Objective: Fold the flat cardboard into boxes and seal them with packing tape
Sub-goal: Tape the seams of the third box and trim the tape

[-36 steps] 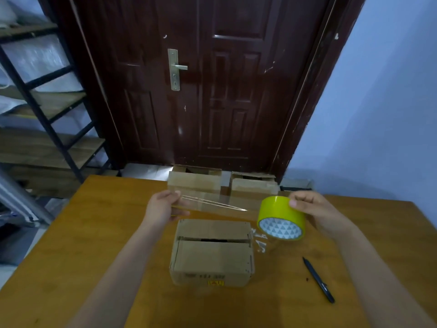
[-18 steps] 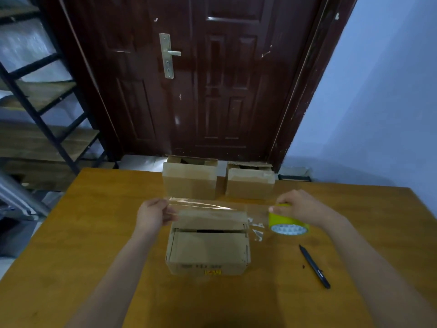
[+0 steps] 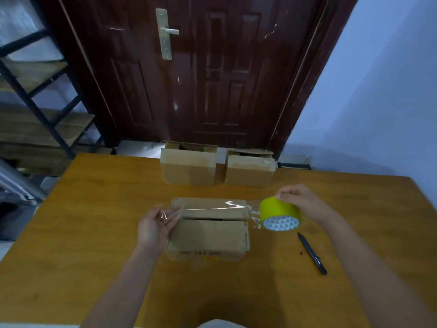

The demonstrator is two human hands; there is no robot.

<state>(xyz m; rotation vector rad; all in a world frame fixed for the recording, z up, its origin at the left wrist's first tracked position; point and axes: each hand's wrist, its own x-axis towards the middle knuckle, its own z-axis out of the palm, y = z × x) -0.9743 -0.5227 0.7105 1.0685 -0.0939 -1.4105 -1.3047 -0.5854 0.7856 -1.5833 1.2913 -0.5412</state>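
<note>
A folded cardboard box [image 3: 208, 235] sits mid-table, its two top flaps meeting along a dark slit. A strip of clear tape [image 3: 220, 205] stretches across the box's far top edge. My left hand [image 3: 157, 224] holds the strip's free end at the box's left side, fingers blurred. My right hand [image 3: 301, 202] grips the yellow tape roll [image 3: 279, 214] just right of the box, low over the table.
Two more cardboard boxes [image 3: 189, 166] [image 3: 249, 169] stand at the far edge of the orange wooden table [image 3: 94, 233]. A black pen [image 3: 312, 253] lies right of the box. A dark door stands behind, and a metal shelf rack [image 3: 47, 110] is at left.
Both hands have come down with the stretched tape from above the box to its top. The roll has lowered to table height beside the box, and the left hand has slid to the box's left side.
</note>
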